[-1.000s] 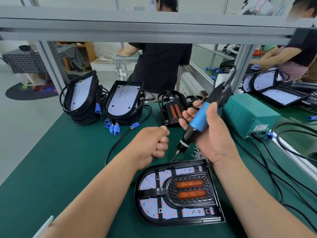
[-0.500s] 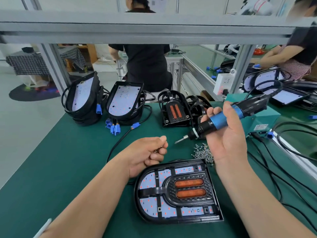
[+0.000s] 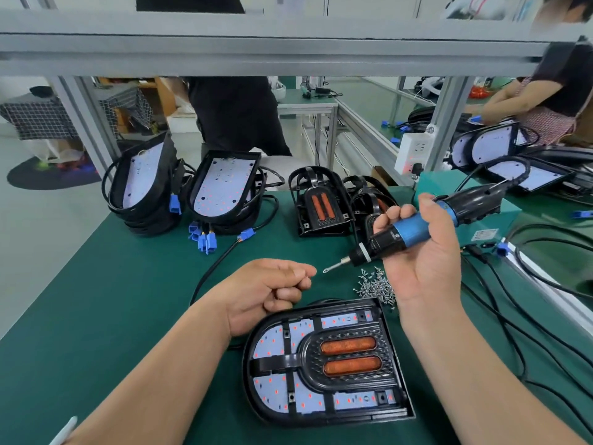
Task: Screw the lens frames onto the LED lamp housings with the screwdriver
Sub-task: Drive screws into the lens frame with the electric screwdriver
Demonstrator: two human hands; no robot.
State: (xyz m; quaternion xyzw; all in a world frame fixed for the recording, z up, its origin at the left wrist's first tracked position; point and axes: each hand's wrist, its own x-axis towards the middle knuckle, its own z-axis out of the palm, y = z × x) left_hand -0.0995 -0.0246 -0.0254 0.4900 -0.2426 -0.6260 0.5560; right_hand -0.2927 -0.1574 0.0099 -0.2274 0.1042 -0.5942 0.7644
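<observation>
Gripping screwdriver (image 3: 414, 228) in right hand (image 3: 423, 264), centre right; bit aimed at left hand (image 3: 269, 293), curled, can't tell if holding anything. Lamp housing (image 3: 248, 367) lower centre.

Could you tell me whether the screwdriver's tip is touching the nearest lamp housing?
No, the right hand holds the screwdriver, its tip in the air beside the left hand, apart from the lamp housing.

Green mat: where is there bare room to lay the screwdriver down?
Bare mat lies left of the left hand, nearer than the blue connectors. Crowded: the screws and cables on the right, stacked housings at the back.
</observation>
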